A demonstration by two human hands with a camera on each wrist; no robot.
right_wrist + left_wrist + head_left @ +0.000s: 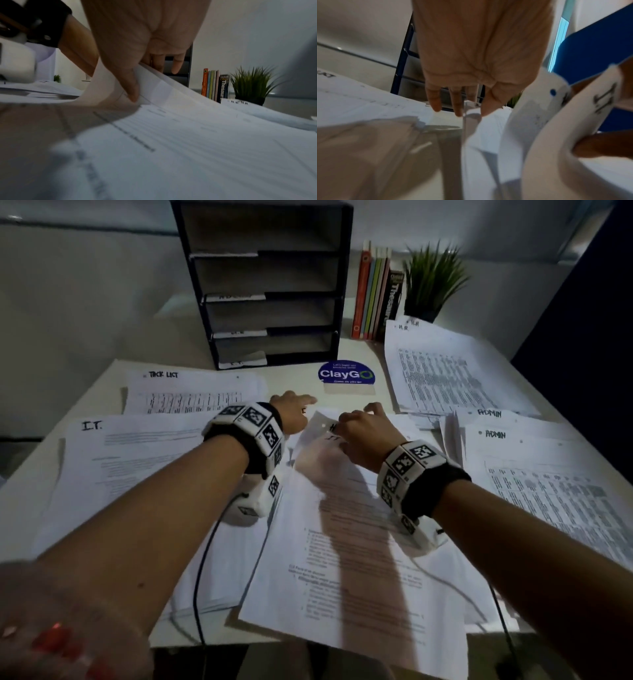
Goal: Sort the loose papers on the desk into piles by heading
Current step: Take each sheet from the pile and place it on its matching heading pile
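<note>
A loose sheet headed "I.T." [342, 508] lies slanted at the middle of the desk, over other papers. My right hand [359, 428] pinches its top edge between thumb and fingers [132, 88], and the edge curls up off the desk [604, 97]. A second sheet edge [530, 108] curls up right behind it. My left hand [294, 410] hovers just left of that edge with straight fingers [435, 100], holding nothing. Sorted piles lie around: I.T. [137, 460] at the left, TASK LIST [191, 392] behind it, H.R. [455, 371] at the back right, ADMIN [548, 481] at the right.
A black tiered paper tray [267, 285] stands at the back centre, with a blue ClayGo sign [346, 374] in front of it. A row of books [373, 292] and a potted plant [431, 278] stand at the back right. Wrist cables trail over the front edge.
</note>
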